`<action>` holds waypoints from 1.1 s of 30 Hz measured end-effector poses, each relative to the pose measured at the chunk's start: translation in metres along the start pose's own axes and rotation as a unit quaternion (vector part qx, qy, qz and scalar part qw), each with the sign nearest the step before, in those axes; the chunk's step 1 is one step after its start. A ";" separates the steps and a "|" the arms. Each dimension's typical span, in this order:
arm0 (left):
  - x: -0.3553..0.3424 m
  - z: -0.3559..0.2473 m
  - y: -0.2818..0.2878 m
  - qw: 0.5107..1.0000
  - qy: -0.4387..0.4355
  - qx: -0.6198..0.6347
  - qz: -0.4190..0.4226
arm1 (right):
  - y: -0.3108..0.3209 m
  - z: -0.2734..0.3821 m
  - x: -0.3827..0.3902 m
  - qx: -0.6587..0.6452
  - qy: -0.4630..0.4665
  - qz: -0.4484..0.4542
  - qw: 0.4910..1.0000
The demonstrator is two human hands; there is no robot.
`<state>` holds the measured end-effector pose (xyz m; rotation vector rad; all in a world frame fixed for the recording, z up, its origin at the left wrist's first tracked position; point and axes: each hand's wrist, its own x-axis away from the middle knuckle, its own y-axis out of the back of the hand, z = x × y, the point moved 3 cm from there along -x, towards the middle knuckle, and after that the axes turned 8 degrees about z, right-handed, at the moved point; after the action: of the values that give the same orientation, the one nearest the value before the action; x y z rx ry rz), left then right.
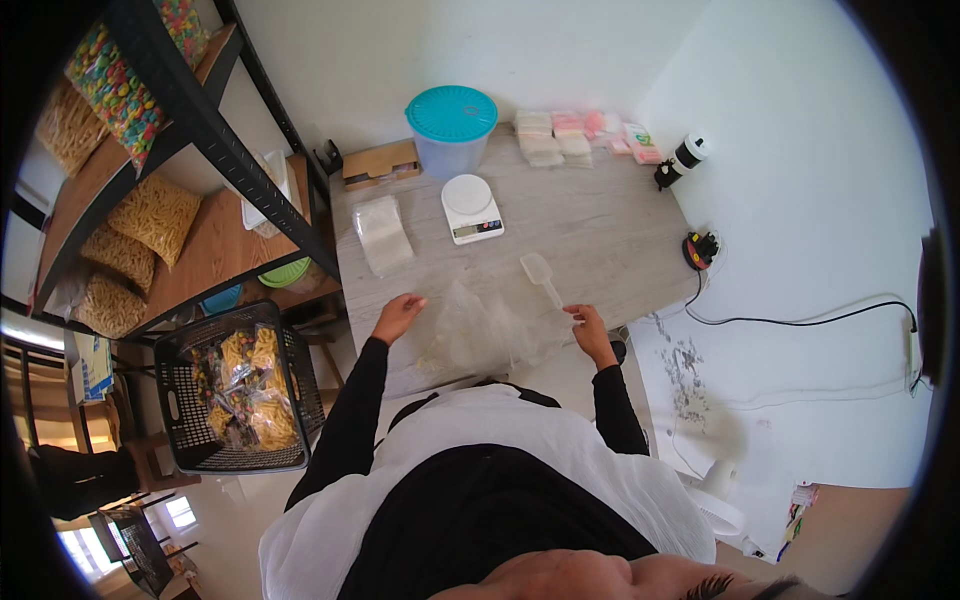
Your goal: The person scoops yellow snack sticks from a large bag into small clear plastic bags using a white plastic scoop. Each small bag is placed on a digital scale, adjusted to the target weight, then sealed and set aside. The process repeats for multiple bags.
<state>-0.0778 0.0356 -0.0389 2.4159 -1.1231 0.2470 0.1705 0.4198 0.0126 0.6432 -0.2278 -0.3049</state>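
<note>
A clear plastic bag (475, 322), crumpled and see-through, lies at the table's near edge between my hands. My left hand (400, 316) hovers left of it, fingers loosely bent and slightly apart, holding nothing. On the right, the curled fingers of my right hand (590, 330) meet the handle end of a whitish scoop (540, 272), whose bowl points away from me. Beyond the bag stands a white digital kitchen scale (471, 208) with its round platform bare. A stack of clear plastic bags (382, 235) lies left of the scale.
Behind the scale are a clear tub with a turquoise lid (452, 115) and a cardboard box (380, 165). Packet stacks (553, 137), a black-and-white bottle (682, 161) and a power adapter (701, 248) sit to the right. A black basket (182, 437) of filled bags and snack-laden shelves (215, 235) stand left.
</note>
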 end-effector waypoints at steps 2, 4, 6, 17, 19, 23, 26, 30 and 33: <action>-0.030 -0.004 -0.019 1.000 -0.006 0.027 0.001 | -0.002 0.032 -0.021 -0.069 -0.002 0.002 0.998; -0.047 -0.026 -0.035 0.996 0.018 0.080 0.046 | -0.017 0.068 -0.031 -0.059 0.004 0.080 0.995; -0.053 -0.045 -0.047 0.991 0.031 0.108 0.077 | -0.039 0.100 -0.030 -0.039 -0.008 0.172 0.984; -0.039 -0.032 -0.055 0.973 0.061 0.205 0.087 | -0.049 0.087 -0.031 -0.092 -0.045 0.093 0.990; -0.028 -0.038 -0.058 0.955 0.077 0.272 0.086 | -0.041 0.090 -0.036 -0.125 -0.050 0.090 0.987; -0.017 -0.053 -0.056 0.956 0.058 0.279 0.072 | -0.042 0.106 -0.045 -0.167 -0.039 0.123 0.978; -0.017 -0.050 -0.038 0.956 -0.037 0.292 0.017 | -0.034 0.128 -0.049 -0.148 -0.009 0.115 0.982; -0.001 -0.069 0.023 0.951 -0.120 0.269 -0.098 | -0.003 0.124 -0.066 -0.166 0.056 0.031 0.984; 0.022 -0.084 0.079 0.927 -0.207 0.245 -0.193 | 0.025 0.130 -0.077 -0.180 0.099 -0.043 0.978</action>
<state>-0.1209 0.0163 0.0683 3.1828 -0.7719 -0.1408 0.0646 0.3935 0.1206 0.3202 0.0472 -0.3527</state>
